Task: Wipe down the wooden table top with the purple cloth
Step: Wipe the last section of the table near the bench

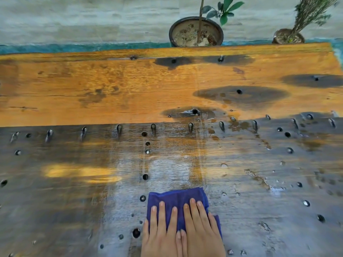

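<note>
The purple cloth (pixel 176 197) lies flat on the near part of the wooden table top (pixel 92 86), just right of centre. My left hand (pixel 159 232) and my right hand (pixel 202 232) press down on it side by side with straight fingers, thumbs touching. Most of the cloth's near half is hidden under my hands. The near plank is dark and shiny with wet streaks, while the far plank is mostly dry orange wood with a few dark patches.
Several holes and bent metal pegs (pixel 153 127) dot the near plank in a row and scattered around the cloth. Behind the table's far edge stand a round plant pot (pixel 195 32) and a second pot (pixel 288 37) at the right.
</note>
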A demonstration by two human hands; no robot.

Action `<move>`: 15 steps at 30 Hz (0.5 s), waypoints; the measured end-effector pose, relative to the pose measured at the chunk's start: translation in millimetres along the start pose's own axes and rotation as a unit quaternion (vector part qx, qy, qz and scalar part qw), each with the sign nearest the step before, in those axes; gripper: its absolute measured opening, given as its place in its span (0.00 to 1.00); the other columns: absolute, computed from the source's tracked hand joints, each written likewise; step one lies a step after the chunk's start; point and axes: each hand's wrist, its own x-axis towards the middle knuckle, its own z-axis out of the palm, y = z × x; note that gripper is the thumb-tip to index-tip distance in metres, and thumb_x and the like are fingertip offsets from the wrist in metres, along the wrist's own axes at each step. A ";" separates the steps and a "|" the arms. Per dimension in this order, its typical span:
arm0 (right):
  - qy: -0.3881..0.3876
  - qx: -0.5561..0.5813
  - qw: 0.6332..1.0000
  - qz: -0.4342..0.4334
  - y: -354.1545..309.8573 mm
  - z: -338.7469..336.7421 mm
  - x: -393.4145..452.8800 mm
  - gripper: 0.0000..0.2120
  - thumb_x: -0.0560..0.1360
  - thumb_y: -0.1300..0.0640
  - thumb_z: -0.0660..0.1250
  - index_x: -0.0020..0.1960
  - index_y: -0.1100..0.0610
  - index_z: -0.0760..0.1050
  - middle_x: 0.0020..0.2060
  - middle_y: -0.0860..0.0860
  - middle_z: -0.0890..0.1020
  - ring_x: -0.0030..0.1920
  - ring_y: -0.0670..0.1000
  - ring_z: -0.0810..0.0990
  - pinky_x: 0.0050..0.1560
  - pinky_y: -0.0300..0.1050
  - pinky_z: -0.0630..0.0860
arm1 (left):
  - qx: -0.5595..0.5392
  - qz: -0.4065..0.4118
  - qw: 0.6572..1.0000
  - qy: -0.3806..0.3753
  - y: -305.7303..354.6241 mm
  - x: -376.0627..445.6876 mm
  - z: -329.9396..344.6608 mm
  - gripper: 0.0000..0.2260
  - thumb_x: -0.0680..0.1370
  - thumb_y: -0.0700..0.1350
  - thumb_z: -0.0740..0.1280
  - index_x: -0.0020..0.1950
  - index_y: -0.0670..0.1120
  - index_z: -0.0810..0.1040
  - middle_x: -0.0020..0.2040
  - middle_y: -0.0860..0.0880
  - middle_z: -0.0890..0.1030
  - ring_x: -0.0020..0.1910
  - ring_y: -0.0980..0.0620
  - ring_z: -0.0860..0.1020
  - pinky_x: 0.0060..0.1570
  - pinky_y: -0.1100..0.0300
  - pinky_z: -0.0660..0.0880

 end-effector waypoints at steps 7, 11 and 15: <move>0.018 0.014 1.000 -0.017 -0.8 -10.4 3.2 0.24 0.73 0.48 0.53 0.66 0.55 0.72 0.68 0.53 0.73 0.71 0.51 0.66 0.62 0.50 0.64 | -0.008 0.003 1.000 0.021 -7.4 -4.2 11.5 0.26 0.80 0.59 0.42 0.72 0.51 0.67 0.74 0.43 0.68 0.79 0.48 0.48 0.71 0.48 0.55; -0.031 0.041 0.999 0.000 -1.7 -12.9 5.1 0.25 0.79 0.51 0.47 0.58 0.53 0.82 0.60 0.52 0.80 0.57 0.51 0.81 0.48 0.48 0.79 | -0.009 -0.046 0.994 -0.097 30.9 9.6 53.1 0.28 0.80 0.59 0.42 0.80 0.51 0.48 0.79 0.37 0.45 0.78 0.37 0.43 0.75 0.40 0.46; -0.062 0.066 0.996 -0.003 -0.6 -29.2 3.1 0.24 0.70 0.47 0.55 0.57 0.53 0.83 0.59 0.52 0.82 0.58 0.51 0.81 0.57 0.47 0.75 | 0.001 -0.096 0.982 -0.160 60.5 17.4 83.3 0.28 0.83 0.58 0.41 0.78 0.50 0.34 0.78 0.43 0.32 0.76 0.39 0.32 0.74 0.41 0.43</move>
